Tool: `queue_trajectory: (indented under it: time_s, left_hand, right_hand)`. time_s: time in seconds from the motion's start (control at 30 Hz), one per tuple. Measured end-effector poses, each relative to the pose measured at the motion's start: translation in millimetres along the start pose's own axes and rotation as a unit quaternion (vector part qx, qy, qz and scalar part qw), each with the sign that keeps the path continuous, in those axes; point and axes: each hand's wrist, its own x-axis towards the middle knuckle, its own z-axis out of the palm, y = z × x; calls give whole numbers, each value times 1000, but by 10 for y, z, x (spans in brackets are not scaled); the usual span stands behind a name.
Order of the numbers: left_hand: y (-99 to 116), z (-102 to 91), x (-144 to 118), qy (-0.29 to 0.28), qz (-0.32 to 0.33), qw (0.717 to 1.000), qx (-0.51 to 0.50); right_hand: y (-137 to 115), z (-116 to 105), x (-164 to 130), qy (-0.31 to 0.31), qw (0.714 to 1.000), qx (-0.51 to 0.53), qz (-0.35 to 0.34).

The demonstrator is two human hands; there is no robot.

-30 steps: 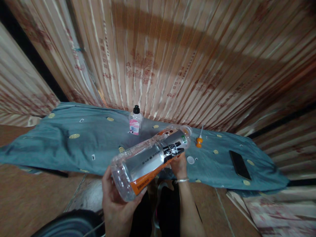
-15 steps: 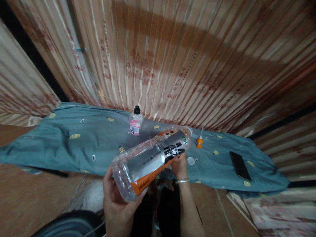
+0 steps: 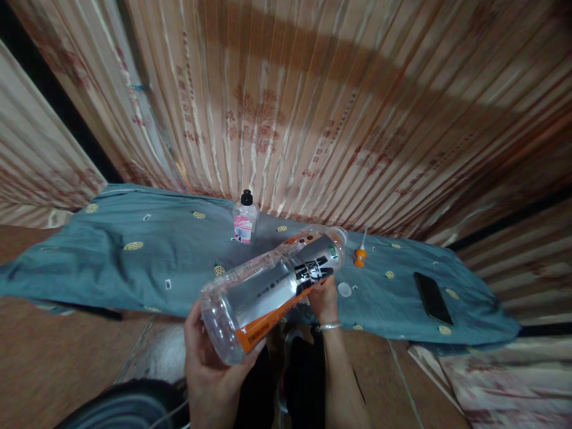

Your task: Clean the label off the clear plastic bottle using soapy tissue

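A large clear plastic bottle [image 3: 268, 292] with a silver and orange label lies slanted in both hands, its neck towards the upper right. The base end rests in my left hand [image 3: 214, 357], with fingers and thumb wrapped round it. My right hand [image 3: 325, 301] grips the bottle from below near the shoulder; its fingers are mostly hidden behind the label. The mouth shows no cap. On the cloth close to my right hand lies a round white cap [image 3: 344, 289]. Beyond the bottle stands a small clear bottle [image 3: 243, 223] with a black top and pink label.
A green cloth with pineapple prints [image 3: 179, 262] covers the narrow table. An orange-handled tool [image 3: 360, 256] with a thin pale shaft lies right of the bottle's mouth. Farther right is a black phone [image 3: 432, 298]. A printed curtain [image 3: 290, 119] hangs behind; a dark wheel-like rim [image 3: 125, 405] is at lower left.
Almost nothing differs. The whole view has shifted slightly, and both hands keep the same hold on the large bottle.
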Motion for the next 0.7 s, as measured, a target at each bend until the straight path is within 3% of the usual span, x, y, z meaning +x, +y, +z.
queue_trajectory:
  time_s: [0.7]
  left_hand:
    - [6, 14, -6, -3, -9, 1000, -6]
  right_hand:
    - [-56, -25, -13, 0, 1000, 2, 10]
